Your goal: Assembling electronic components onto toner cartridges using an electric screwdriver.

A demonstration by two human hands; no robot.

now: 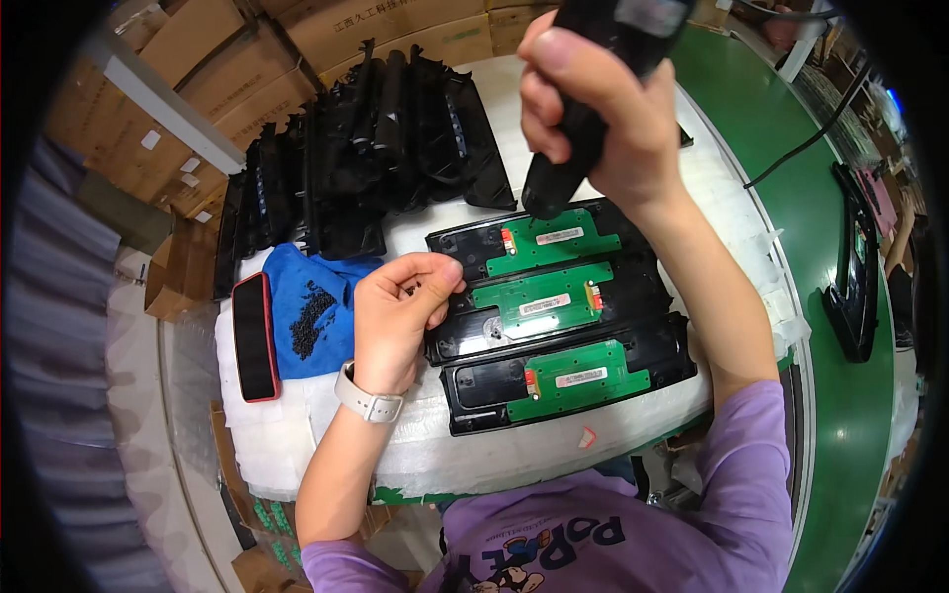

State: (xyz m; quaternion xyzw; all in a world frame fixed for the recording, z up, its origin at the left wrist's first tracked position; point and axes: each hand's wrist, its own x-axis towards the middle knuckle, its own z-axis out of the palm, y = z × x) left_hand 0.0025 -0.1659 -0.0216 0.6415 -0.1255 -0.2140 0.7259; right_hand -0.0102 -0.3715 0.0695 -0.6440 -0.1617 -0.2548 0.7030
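Note:
My right hand (618, 119) is wrapped round a black electric screwdriver (565, 163), held upright with its lower end over the farthest green circuit board (554, 240). Whether the bit touches a screw is too small to tell. My left hand (405, 301) is closed in a pinch at the left end of the black plastic panels; dark specks show between its fingers, too small to name. A second green circuit board (539, 301) and a nearer green circuit board (578, 379) lie in black panels (479, 400), each with a white label and a small red-and-white connector.
A blue cloth (341, 341) with a pile of tiny black screws (311, 321) lies left, beside a red-edged phone (256, 336). Black plastic parts (395, 138) are heaped at the back left. Cardboard boxes (395, 35) stand behind; a green conveyor (771, 128) runs along the right.

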